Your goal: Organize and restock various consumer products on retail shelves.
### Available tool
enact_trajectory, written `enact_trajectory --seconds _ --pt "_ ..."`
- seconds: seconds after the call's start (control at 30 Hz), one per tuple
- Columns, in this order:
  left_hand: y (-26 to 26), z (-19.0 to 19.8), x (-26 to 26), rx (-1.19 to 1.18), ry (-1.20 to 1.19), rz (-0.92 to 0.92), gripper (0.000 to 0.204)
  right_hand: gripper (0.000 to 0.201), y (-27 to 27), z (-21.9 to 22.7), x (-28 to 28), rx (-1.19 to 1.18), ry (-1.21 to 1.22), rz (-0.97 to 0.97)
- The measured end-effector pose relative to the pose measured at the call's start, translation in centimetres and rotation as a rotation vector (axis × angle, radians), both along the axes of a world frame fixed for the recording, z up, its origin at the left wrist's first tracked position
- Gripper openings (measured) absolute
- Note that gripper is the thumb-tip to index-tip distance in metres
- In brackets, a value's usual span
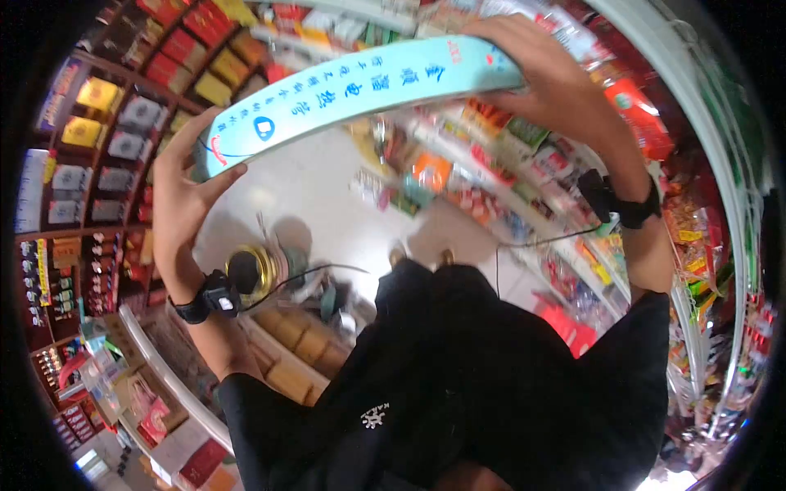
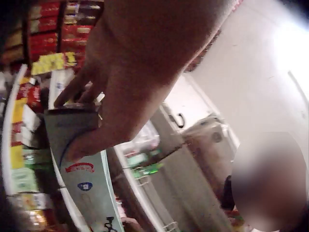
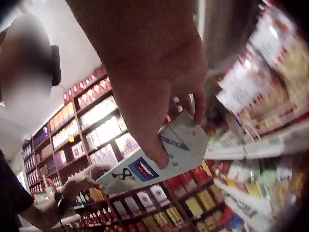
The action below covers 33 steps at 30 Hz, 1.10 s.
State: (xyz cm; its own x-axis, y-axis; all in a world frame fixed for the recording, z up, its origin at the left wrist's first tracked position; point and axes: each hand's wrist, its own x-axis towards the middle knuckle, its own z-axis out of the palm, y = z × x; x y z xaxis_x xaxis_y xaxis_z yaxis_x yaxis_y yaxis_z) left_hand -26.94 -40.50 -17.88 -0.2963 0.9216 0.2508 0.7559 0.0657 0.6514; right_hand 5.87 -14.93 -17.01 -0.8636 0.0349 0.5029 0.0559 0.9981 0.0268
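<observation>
A long, narrow pale-blue carton (image 1: 344,90) with dark blue characters and a small red logo is held out in front of me at the top of the head view. My left hand (image 1: 184,180) grips one end, thumb on the printed side. The far end is gripped by my right hand (image 1: 548,78), its thumb along one edge and fingers over the other. In the left wrist view the left thumb (image 2: 84,146) presses the carton near its red logo. The right wrist view shows the right thumb (image 3: 157,157) on the carton's printed face (image 3: 145,169).
Shelves of packaged snacks (image 1: 483,164) run along the right. Dark wooden shelves with boxes (image 1: 106,147) stand to the left. Below are pale floor (image 1: 319,188), a round gold-rimmed tin (image 1: 250,274) and a counter edge (image 1: 176,376). Cables trail from both wrist cameras.
</observation>
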Motion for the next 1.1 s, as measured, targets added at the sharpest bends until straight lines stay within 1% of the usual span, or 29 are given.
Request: enact_trajectory --seconds 0.07,0.1,0.13,0.17,0.2,0.23,0.27,0.3,0.33,0.37,0.4,0.43,0.47,0.5,0.53,0.57,0.6,0.67,0.7,0.73,0.77,0.8,0.83,0.87,0.9,0.93,1.0,1.03,1.1 --pt "-0.3 -8.0 -2.0 -0.030 -0.024 -0.076 0.061 0.067 -0.8 -8.4 -1.9 -0.292 -0.188 -0.110" --pt "0.1 -11.3 -1.6 -0.093 0.035 -0.100 0.060 0.065 -0.9 -13.4 -2.4 -0.378 -0.226 -0.090" --pt "0.3 -16.2 -1.5 -0.091 0.048 -0.135 0.059 0.063 -1.0 -19.0 -2.9 -0.457 -0.261 -0.072" --pt "0.3 -22.5 -2.1 -0.116 0.001 -0.156 0.058 0.063 -1.8 -24.3 -3.2 -0.531 -0.357 -0.130" --pt "-0.3 -29.7 -2.3 -0.141 0.086 -0.153 0.059 0.063 -2.9 -30.1 -3.4 -0.600 -0.448 -0.189" --pt "-0.6 -34.6 -0.9 -0.268 0.062 -0.078 0.062 0.062 -3.9 -36.5 -2.6 -0.532 -0.448 -0.189" --pt "-1.2 -41.8 -0.3 -0.466 -0.135 -0.041 0.060 0.061 -4.9 -42.7 -1.8 -0.460 -0.437 -0.185" --pt "-1.6 -47.3 1.7 -0.518 -0.175 0.015 0.053 0.061 -5.6 -47.1 -1.0 -0.588 -0.596 -0.249" --pt "-2.1 -54.5 3.2 -0.506 -0.043 0.005 0.051 0.062 -6.9 -51.6 -0.1 -0.714 -0.756 -0.317" --pt "-3.0 -61.8 4.8 -0.493 -0.068 0.072 0.049 0.061 -8.0 -57.3 0.9 -0.766 -0.795 -0.343" --pt "-3.6 -66.3 6.8 -0.523 -0.124 0.128 0.046 0.060 -9.1 -62.6 2.4 -0.817 -0.833 -0.368" --pt "-3.9 -72.2 8.8 -0.589 -0.123 0.112 0.046 0.061 -10.0 -67.2 3.9 -0.827 -0.883 -0.450" --pt "-3.1 -76.2 11.1 -0.647 -0.166 0.181 0.047 0.062 -10.8 -71.8 5.7 -0.831 -0.931 -0.536" --pt "-2.4 -80.4 12.9 -0.714 -0.228 0.178 0.048 0.061 -11.8 -76.3 7.6 -0.846 -0.885 -0.596" --pt "-0.6 -83.1 15.0 -0.808 -0.337 0.205 0.050 0.060 -12.1 -80.4 9.6 -0.856 -0.837 -0.661" --pt "0.8 -88.7 17.4 -0.702 -0.313 0.208 0.052 0.059 -11.9 -83.9 10.7 -0.947 -0.925 -0.778" --pt "1.0 -92.8 20.1 -0.619 -0.304 0.209 0.054 0.059 -12.2 -87.7 12.6 -0.958 -0.968 -0.781" --pt "3.1 -101.0 23.2 -0.507 -0.180 0.107 0.070 0.058 -13.0 -93.8 16.6 -0.921 -0.864 -0.872" --pt "4.6 -103.5 25.0 -0.488 -0.250 0.119 0.072 0.060 -13.2 -96.4 18.4 -0.923 -0.825 -0.902" --pt "6.6 -105.3 26.3 -0.456 -0.310 0.130 0.075 0.060 -12.9 -99.7 20.5 -0.883 -0.813 -0.865" --pt "9.0 -107.6 27.5 -0.467 -0.375 0.123 0.076 0.059 -12.1 -103.7 22.4 -0.864 -0.821 -0.928" --pt "10.7 -108.7 28.7 -0.479 -0.445 0.116 0.077 0.058 -11.6 -105.9 24.2 -0.841 -0.834 -0.992" --pt "12.0 -110.5 28.9 -0.492 -0.456 0.115 0.077 0.056 -10.9 -108.5 24.9 -0.824 -0.751 -0.992" --pt "13.1 -112.5 29.1 -0.423 -0.485 0.111 0.078 0.054 -10.2 -110.7 25.2 -0.809 -0.665 -0.992" --pt "13.8 -114.3 29.2 -0.349 -0.506 0.108 0.079 0.049 -9.5 -112.5 25.2 -0.819 -0.643 -0.998" --pt "14.9 -115.9 29.3 -0.348 -0.501 0.103 0.079 0.049 -8.5 -114.2 24.8 -0.821 -0.636 -1.001" --pt "16.4 -117.7 29.5 -0.268 -0.527 0.187 0.076 0.046 -7.1 -116.7 24.6 -0.814 -0.487 -0.982" --pt "16.3 -117.8 29.0 -0.282 -0.529 0.182 0.076 0.046 -6.8 -117.9 24.1 -0.825 -0.494 -0.989" --pt "15.2 -117.4 27.4 -0.293 -0.450 0.187 0.069 0.057 -6.4 -119.4 23.1 -0.869 -0.529 -0.936"
